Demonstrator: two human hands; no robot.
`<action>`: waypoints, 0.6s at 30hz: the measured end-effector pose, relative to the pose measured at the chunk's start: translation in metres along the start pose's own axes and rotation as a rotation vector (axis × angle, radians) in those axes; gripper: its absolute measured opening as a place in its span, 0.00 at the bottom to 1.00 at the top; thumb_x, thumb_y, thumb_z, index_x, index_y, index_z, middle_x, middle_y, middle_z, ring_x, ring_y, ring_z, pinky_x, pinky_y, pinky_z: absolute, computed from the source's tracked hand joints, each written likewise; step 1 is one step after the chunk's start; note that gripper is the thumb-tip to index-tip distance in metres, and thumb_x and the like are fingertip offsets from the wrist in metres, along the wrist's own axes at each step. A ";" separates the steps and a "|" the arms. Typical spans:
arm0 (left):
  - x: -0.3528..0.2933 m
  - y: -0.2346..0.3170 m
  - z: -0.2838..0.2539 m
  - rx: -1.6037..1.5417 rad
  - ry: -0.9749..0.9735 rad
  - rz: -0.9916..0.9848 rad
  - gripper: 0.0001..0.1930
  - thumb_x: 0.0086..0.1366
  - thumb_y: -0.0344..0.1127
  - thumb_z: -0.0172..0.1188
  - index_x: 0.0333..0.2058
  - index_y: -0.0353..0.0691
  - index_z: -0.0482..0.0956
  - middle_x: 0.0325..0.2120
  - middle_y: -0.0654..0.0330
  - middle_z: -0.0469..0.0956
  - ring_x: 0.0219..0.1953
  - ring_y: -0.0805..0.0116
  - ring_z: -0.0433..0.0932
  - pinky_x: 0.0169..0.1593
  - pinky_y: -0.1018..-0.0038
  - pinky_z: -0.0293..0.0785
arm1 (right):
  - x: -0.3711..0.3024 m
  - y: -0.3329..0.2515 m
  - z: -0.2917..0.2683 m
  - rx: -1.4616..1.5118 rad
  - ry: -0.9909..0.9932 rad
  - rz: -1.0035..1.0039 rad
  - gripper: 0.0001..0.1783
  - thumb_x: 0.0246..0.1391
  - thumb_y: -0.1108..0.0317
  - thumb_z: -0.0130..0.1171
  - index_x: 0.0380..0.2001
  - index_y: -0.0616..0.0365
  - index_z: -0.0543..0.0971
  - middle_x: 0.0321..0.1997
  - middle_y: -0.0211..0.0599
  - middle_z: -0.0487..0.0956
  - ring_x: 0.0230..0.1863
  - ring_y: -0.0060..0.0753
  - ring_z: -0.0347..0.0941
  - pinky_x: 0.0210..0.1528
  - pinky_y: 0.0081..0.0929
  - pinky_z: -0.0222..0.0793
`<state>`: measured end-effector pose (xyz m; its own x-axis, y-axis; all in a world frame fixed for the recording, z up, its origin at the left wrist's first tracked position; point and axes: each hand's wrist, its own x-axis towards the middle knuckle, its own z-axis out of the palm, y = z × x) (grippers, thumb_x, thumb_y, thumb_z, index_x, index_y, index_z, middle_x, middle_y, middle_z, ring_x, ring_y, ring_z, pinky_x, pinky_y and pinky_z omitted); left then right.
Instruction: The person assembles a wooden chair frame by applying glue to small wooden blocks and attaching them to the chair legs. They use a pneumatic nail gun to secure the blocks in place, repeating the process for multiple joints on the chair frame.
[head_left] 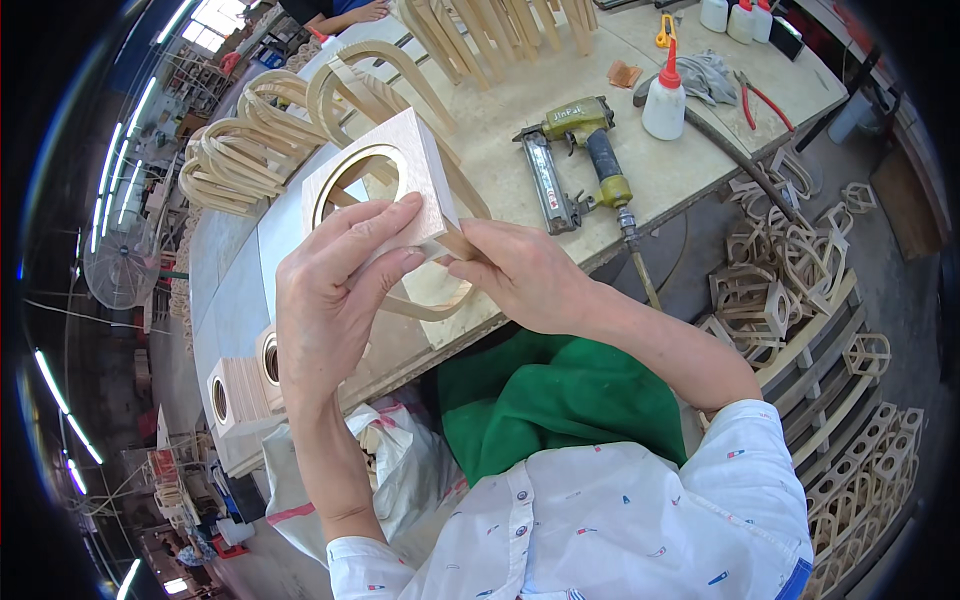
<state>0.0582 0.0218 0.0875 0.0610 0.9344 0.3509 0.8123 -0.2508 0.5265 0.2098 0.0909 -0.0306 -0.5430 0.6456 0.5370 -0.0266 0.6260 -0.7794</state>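
Observation:
A pale square wooden frame (435, 180) with a large round hole is held up over the near edge of the workbench. My left hand (335, 285) grips its near side, thumb below and fingers along the wood. At its right lower corner, my right hand (530, 275) pinches the frame between thumb and forefinger. Behind and under the frame is a bent wooden loop (452, 302), partly covered by it. To the right of the loop, a green nail gun (583, 125) lies on the bench with its air hose (642, 275) attached.
Bent wooden loops (235, 160) stand in rows at the left and back. Glue bottle (664, 108), red pliers (765, 103) and a grey cloth (705, 78) lie right. Square holed blocks (240, 390) sit at the left edge. A co-worker's hand (372, 10) shows at the far side. Wooden frames (785, 255) pile at right.

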 end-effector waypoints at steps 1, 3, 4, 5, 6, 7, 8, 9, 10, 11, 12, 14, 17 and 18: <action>0.000 0.000 0.001 0.002 0.000 0.001 0.19 0.53 0.24 0.67 0.46 0.38 0.82 0.40 0.54 0.81 0.38 0.68 0.80 0.40 0.75 0.75 | -0.001 0.001 0.000 0.002 0.003 -0.005 0.09 0.55 0.70 0.57 0.34 0.64 0.70 0.30 0.50 0.75 0.36 0.56 0.73 0.36 0.45 0.68; -0.003 -0.002 0.001 0.046 0.000 0.024 0.19 0.53 0.25 0.67 0.46 0.38 0.82 0.40 0.54 0.81 0.37 0.67 0.80 0.40 0.74 0.75 | -0.003 0.001 0.000 0.010 0.002 -0.014 0.09 0.55 0.71 0.57 0.34 0.64 0.70 0.30 0.49 0.75 0.36 0.56 0.73 0.36 0.45 0.68; -0.005 -0.002 0.000 0.070 -0.002 0.034 0.19 0.53 0.25 0.67 0.46 0.38 0.82 0.40 0.53 0.81 0.37 0.67 0.80 0.40 0.74 0.75 | -0.004 0.000 0.000 0.017 -0.002 -0.018 0.09 0.55 0.71 0.57 0.33 0.64 0.70 0.30 0.49 0.75 0.36 0.55 0.73 0.36 0.45 0.68; -0.006 -0.003 0.000 0.074 0.006 0.036 0.19 0.52 0.25 0.67 0.46 0.38 0.82 0.40 0.53 0.81 0.37 0.66 0.80 0.40 0.74 0.75 | -0.005 0.000 0.000 0.024 -0.005 -0.022 0.08 0.55 0.71 0.57 0.33 0.64 0.70 0.30 0.49 0.75 0.36 0.55 0.73 0.36 0.45 0.68; -0.008 -0.002 0.001 0.076 0.011 0.040 0.20 0.52 0.25 0.68 0.46 0.39 0.82 0.40 0.53 0.81 0.37 0.66 0.80 0.40 0.74 0.76 | -0.006 0.000 0.000 0.027 0.002 -0.031 0.08 0.55 0.72 0.57 0.33 0.63 0.70 0.30 0.49 0.75 0.36 0.55 0.74 0.36 0.45 0.68; -0.009 -0.001 0.002 0.079 0.015 0.044 0.20 0.52 0.25 0.68 0.46 0.39 0.82 0.40 0.52 0.81 0.36 0.65 0.80 0.39 0.74 0.76 | -0.007 0.000 0.001 0.029 0.010 -0.039 0.08 0.55 0.72 0.57 0.33 0.63 0.70 0.30 0.48 0.75 0.36 0.55 0.74 0.36 0.45 0.68; -0.011 0.000 0.003 0.076 0.018 0.042 0.20 0.52 0.25 0.68 0.46 0.39 0.82 0.40 0.52 0.81 0.36 0.65 0.80 0.39 0.74 0.76 | -0.008 0.000 0.001 0.032 0.017 -0.048 0.07 0.54 0.72 0.57 0.33 0.63 0.70 0.30 0.48 0.75 0.36 0.54 0.74 0.36 0.44 0.68; -0.012 0.001 0.004 0.075 0.026 0.038 0.20 0.52 0.25 0.68 0.46 0.39 0.82 0.40 0.52 0.81 0.36 0.65 0.80 0.39 0.74 0.76 | -0.008 0.000 0.002 0.037 0.026 -0.055 0.07 0.54 0.72 0.57 0.33 0.63 0.70 0.30 0.48 0.75 0.36 0.54 0.74 0.36 0.44 0.68; -0.013 0.002 0.004 0.073 0.035 0.033 0.20 0.52 0.25 0.68 0.47 0.39 0.82 0.40 0.52 0.81 0.36 0.64 0.80 0.39 0.74 0.76 | -0.009 -0.001 0.003 0.041 0.034 -0.063 0.07 0.54 0.72 0.57 0.34 0.63 0.70 0.30 0.48 0.75 0.36 0.54 0.74 0.36 0.44 0.68; -0.014 0.001 0.004 0.085 0.036 0.044 0.20 0.52 0.25 0.68 0.47 0.40 0.82 0.40 0.52 0.81 0.36 0.64 0.80 0.39 0.74 0.76 | -0.009 -0.001 0.004 0.046 0.041 -0.071 0.07 0.54 0.73 0.57 0.34 0.63 0.70 0.30 0.48 0.75 0.36 0.54 0.74 0.36 0.44 0.68; -0.015 0.000 0.005 0.095 0.040 0.055 0.20 0.52 0.25 0.68 0.47 0.40 0.82 0.40 0.52 0.81 0.36 0.64 0.80 0.39 0.74 0.76 | -0.009 -0.002 0.003 0.046 0.040 -0.070 0.07 0.54 0.73 0.57 0.34 0.63 0.70 0.30 0.48 0.75 0.36 0.54 0.74 0.36 0.44 0.69; -0.016 0.001 0.004 0.106 0.030 0.039 0.20 0.53 0.24 0.66 0.47 0.38 0.81 0.42 0.52 0.81 0.38 0.65 0.80 0.41 0.74 0.75 | -0.009 -0.003 0.002 0.047 0.037 -0.068 0.07 0.54 0.73 0.57 0.34 0.64 0.71 0.30 0.48 0.75 0.36 0.54 0.74 0.36 0.44 0.69; -0.017 0.008 0.003 0.118 -0.003 -0.012 0.18 0.56 0.22 0.64 0.47 0.34 0.80 0.45 0.52 0.80 0.44 0.67 0.79 0.46 0.75 0.74 | -0.009 -0.002 0.002 0.031 0.018 -0.055 0.07 0.54 0.73 0.57 0.35 0.64 0.71 0.31 0.48 0.76 0.37 0.54 0.74 0.37 0.44 0.69; -0.017 0.007 0.003 0.130 -0.003 -0.006 0.18 0.56 0.22 0.64 0.47 0.34 0.80 0.45 0.52 0.80 0.44 0.67 0.79 0.46 0.75 0.75 | -0.009 -0.001 0.003 0.040 0.028 -0.067 0.08 0.54 0.73 0.58 0.35 0.64 0.71 0.30 0.48 0.75 0.35 0.53 0.73 0.36 0.43 0.68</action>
<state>0.0648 0.0050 0.0832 0.0577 0.9367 0.3453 0.8811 -0.2104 0.4235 0.2124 0.0833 -0.0350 -0.5148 0.6151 0.5973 -0.0957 0.6511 -0.7530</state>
